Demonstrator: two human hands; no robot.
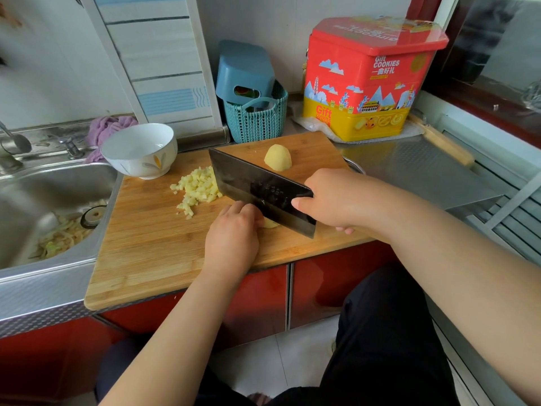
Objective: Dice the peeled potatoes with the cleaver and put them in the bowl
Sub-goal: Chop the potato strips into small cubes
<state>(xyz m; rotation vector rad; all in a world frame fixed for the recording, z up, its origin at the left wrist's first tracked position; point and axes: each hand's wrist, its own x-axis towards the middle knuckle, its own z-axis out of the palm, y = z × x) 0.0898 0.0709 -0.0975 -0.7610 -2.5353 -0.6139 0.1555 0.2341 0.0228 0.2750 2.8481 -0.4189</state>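
The left hand [232, 230] pins what looks like a potato piece [270, 224] for the cleaver [257, 191], its handle clamped in the right hand [330, 197].

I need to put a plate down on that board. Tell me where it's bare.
Bare: the cutting board's near-left part, between diced potato and front edge. Crowded: the middle, where left hand and cleaver work; bowl and potato half occupy the back.

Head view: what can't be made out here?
- Potato piece being cut: mostly hidden by the left hand and the cleaver.
- Cleaver handle: covered by the right hand.
- Bowl interior: rim blocks the bottom, contents unclear.
- Teal basket contents: hidden by the blue box.
- Faucet: cut off by the left edge.
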